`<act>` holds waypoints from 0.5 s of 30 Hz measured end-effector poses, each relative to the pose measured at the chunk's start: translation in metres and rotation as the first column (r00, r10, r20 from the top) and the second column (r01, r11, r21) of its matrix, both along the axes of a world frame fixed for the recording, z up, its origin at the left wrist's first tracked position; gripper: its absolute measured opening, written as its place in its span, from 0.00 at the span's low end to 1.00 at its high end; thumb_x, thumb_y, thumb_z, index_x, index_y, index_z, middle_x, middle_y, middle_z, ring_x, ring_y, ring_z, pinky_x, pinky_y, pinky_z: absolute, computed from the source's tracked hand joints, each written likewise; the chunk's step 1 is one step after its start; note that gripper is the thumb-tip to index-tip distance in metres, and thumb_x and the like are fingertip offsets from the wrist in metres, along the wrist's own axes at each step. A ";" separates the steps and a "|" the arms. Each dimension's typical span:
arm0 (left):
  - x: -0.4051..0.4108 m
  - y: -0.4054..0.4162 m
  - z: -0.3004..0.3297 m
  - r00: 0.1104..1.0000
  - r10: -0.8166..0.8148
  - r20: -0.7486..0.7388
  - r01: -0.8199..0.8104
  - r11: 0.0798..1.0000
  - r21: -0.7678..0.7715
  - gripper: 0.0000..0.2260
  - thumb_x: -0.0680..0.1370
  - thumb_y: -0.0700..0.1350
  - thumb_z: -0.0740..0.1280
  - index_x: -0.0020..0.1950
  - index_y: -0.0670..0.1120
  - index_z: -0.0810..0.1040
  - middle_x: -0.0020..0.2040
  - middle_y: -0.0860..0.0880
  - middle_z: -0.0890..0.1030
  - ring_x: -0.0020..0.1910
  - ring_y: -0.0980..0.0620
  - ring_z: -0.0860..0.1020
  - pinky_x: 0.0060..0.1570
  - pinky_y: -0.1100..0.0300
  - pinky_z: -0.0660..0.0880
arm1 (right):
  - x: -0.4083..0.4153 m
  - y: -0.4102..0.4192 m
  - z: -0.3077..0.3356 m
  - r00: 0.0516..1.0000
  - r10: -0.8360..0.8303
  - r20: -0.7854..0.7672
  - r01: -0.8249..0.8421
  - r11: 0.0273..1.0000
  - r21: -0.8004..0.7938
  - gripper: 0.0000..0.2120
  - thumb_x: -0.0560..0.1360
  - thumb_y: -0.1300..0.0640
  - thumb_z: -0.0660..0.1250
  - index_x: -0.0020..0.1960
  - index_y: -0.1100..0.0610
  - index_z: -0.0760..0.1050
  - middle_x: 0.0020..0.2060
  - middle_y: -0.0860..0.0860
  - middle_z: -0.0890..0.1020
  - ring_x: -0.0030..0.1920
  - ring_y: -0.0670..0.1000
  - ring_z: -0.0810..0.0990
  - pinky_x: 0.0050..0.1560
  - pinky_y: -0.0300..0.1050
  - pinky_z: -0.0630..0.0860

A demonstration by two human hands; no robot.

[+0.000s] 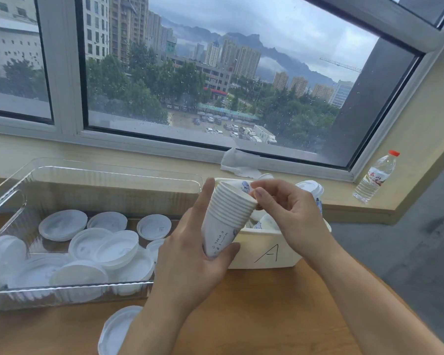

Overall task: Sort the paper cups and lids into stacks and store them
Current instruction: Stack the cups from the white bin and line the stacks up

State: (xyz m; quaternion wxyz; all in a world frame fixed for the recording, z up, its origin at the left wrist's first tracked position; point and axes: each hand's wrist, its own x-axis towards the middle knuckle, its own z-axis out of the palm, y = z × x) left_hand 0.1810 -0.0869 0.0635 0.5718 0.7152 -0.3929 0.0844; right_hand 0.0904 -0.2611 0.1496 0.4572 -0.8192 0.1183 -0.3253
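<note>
Paper cup stack (226, 219) gripped by left hand (190, 262), right hand (285, 208) pinching its rim.

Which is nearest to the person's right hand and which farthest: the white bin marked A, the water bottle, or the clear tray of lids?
From the right hand, in the head view:
1. White bin marked A, directly beneath the hand.
2. Clear tray of lids, across to the left, beyond the cup stack.
3. Water bottle, on the sill at far right.
</note>
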 end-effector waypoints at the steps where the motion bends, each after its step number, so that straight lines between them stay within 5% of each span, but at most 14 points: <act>1: -0.002 -0.001 0.001 1.000 -0.001 0.004 0.001 1.000 -0.003 0.53 0.71 0.55 0.80 0.78 0.78 0.43 0.58 0.69 0.74 0.49 0.55 0.80 0.48 0.51 0.81 | -0.001 -0.005 0.001 0.999 -0.049 0.012 0.050 0.999 -0.022 0.06 0.79 0.51 0.74 0.55 0.49 0.85 0.48 0.54 0.87 0.48 0.60 0.82 0.51 0.52 0.81; 4: -0.004 -0.001 0.002 1.000 0.004 0.011 -0.003 1.000 -0.010 0.54 0.70 0.55 0.81 0.79 0.77 0.43 0.60 0.69 0.74 0.51 0.55 0.81 0.47 0.50 0.82 | -0.006 -0.026 0.000 0.967 -0.254 -0.006 0.248 0.948 -0.198 0.05 0.78 0.52 0.76 0.54 0.47 0.84 0.45 0.43 0.87 0.42 0.40 0.82 0.45 0.38 0.78; 6: -0.003 -0.001 0.002 1.000 0.010 0.016 -0.009 1.000 -0.010 0.53 0.69 0.55 0.81 0.80 0.76 0.46 0.61 0.64 0.77 0.51 0.55 0.80 0.45 0.50 0.82 | -0.010 -0.039 -0.003 0.923 -0.370 -0.102 0.313 0.879 -0.359 0.10 0.77 0.51 0.76 0.57 0.45 0.83 0.47 0.39 0.86 0.45 0.37 0.82 0.46 0.37 0.76; 11: 0.001 -0.002 0.002 1.000 0.004 0.014 -0.004 1.000 0.001 0.48 0.69 0.54 0.81 0.79 0.72 0.54 0.57 0.59 0.80 0.48 0.55 0.80 0.41 0.52 0.81 | -0.013 -0.053 -0.014 0.843 -0.452 -0.293 0.255 0.814 -0.522 0.20 0.77 0.48 0.75 0.68 0.44 0.78 0.60 0.42 0.83 0.58 0.43 0.81 0.56 0.44 0.74; 15: -0.001 -0.001 0.001 1.000 0.023 0.013 -0.023 1.000 0.012 0.49 0.70 0.55 0.80 0.79 0.75 0.51 0.60 0.61 0.78 0.49 0.54 0.80 0.43 0.49 0.82 | -0.010 -0.054 -0.015 0.824 -0.467 -0.320 0.216 0.782 -0.585 0.24 0.75 0.44 0.75 0.70 0.44 0.76 0.63 0.42 0.82 0.64 0.47 0.78 0.61 0.46 0.73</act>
